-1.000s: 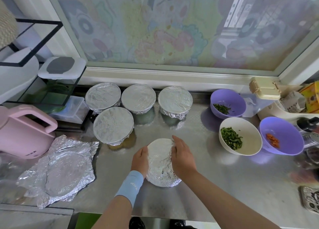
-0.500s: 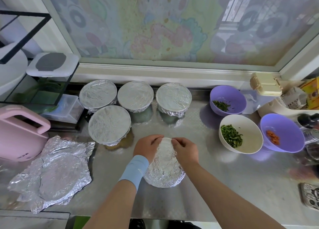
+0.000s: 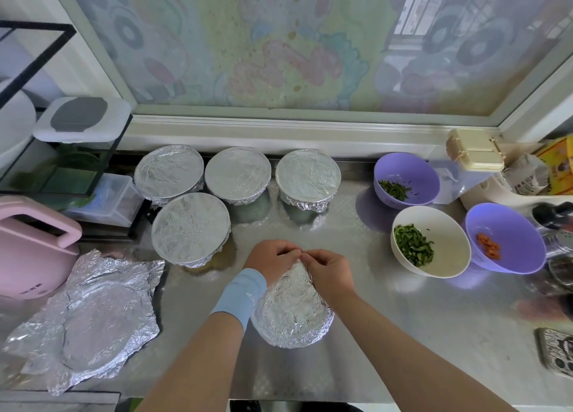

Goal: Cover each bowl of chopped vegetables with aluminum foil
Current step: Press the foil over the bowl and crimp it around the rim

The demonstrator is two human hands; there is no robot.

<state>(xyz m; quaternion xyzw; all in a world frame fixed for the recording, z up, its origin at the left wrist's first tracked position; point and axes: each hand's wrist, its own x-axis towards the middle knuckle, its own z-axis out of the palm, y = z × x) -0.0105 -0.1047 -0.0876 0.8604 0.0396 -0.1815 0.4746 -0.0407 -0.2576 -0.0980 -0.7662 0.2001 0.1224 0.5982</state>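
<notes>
1. Pinching the foil cover [image 3: 293, 303] at the far rim of the foil-wrapped bowl [image 3: 291, 338], with left hand [image 3: 273, 261] and right hand [image 3: 328, 272] both curled and fingertips meeting over that edge.
2. Judging the relation that counts: bowl directly below the hands and towards the body, round, so no long axis to respect. Both hands equally close. Near rim apparently tucked already, far rim the part now being worked.
3. Reading the cover as thin, crinkled sheet, dull-bright, moulded over the top and gathered in small pleats round the wall. Likely to keep a crease, and to tear under a hard pull.
4. Counting four finished bowls beyond the wrapped bowl and to its left: back-left bowl [image 3: 169, 177], back-middle bowl [image 3: 237, 172], back-right bowl [image 3: 307, 176], front covered bowl [image 3: 190, 225], each with a flat, taut foil top.
5. Finding three open bowls right of the wrapped bowl: white bowl [image 3: 446, 256] with green strips, nearest; purple bowl [image 3: 412, 169] with a few dark green shreds, further back; second purple bowl [image 3: 514, 225] with orange bits, furthest right. Smooth, deep, rounded.
6. Spotting a loose foil sheet [image 3: 90, 315] left of the wrapped bowl, flat on the steel surface [image 3: 403, 334], marked with a round imprint. Closer to the left hand, probably the next cover.
</notes>
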